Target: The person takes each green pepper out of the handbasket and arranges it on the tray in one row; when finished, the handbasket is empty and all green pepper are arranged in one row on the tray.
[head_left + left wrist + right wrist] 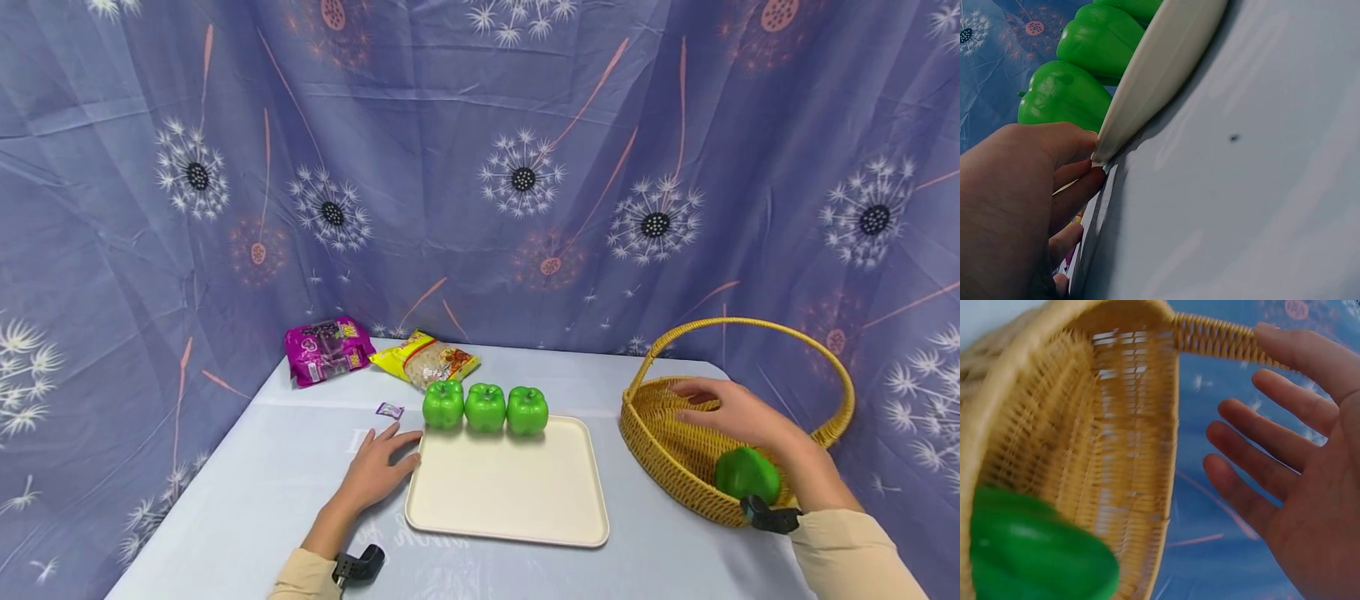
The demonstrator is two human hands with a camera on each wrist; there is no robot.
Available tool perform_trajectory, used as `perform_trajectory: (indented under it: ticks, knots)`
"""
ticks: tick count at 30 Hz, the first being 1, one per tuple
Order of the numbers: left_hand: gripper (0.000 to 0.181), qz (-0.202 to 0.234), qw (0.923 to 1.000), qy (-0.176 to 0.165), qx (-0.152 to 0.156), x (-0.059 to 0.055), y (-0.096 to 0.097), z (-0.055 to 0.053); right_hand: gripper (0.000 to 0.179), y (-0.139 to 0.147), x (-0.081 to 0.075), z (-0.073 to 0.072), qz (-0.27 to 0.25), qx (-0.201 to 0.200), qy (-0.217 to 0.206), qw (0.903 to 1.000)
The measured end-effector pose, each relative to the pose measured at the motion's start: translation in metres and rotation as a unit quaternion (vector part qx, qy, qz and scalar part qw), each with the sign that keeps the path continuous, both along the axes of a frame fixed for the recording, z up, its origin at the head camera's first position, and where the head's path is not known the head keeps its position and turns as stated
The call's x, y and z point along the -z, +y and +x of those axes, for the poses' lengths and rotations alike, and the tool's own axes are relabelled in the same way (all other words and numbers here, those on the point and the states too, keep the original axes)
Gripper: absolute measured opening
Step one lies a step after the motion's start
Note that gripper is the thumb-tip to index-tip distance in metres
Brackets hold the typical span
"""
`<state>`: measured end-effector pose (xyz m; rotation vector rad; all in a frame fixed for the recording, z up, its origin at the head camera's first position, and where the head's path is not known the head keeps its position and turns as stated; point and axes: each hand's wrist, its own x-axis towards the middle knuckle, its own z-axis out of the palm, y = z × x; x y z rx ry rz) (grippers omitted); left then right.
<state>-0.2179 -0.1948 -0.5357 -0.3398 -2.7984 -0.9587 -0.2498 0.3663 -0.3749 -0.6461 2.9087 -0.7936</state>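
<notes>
My left hand (377,468) lies at the left side of a cream tray (510,492), thumb and index fingertips touching its edge, also in the left wrist view. Three green bell peppers (485,407) stand in a row along the tray's far edge. Over the wicker basket (660,475) on the right, my right hand (731,408) hovers with fingers apart, holding nothing. Inside the basket lies another green bell pepper (747,474). In the right wrist view that pepper (1041,550) sits low in the basket, away from my spread fingers (1266,434).
A purple packet (328,350) and a yellow packet (426,360) lie at the table's back left. A small purple wrapped sweet (390,410) is near my left hand. The basket's tall handle (738,321) arches above it. A patterned blue curtain (450,167) hangs behind.
</notes>
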Motion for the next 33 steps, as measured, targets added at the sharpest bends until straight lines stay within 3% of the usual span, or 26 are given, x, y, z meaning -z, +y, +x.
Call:
perform_trajectory:
  ticks: [6, 18, 25, 33]
  knots:
    - [0.039, 0.006, 1.0, -0.001, -0.003, -0.001, 0.0, 0.0, 0.056, 0.021, 0.005, 0.001, 0.021, 0.0, -0.014, 0.9997]
    - [0.039, 0.005, 1.0, -0.006, -0.003, 0.0, -0.001, 0.001, 0.057, 0.058, 0.016, 0.001, 0.04, -0.008, -0.144, 0.9888]
    - [0.039, 0.002, 1.0, -0.001, 0.0, 0.0, 0.0, 0.002, 0.05, 0.066, 0.025, 0.005, 0.066, 0.015, -0.201, 0.9773]
    - [0.039, 0.001, 1.0, 0.006, -0.002, 0.002, -0.001, 0.0, 0.044, 0.067, 0.033, 0.005, 0.033, 0.0, -0.226, 0.9735]
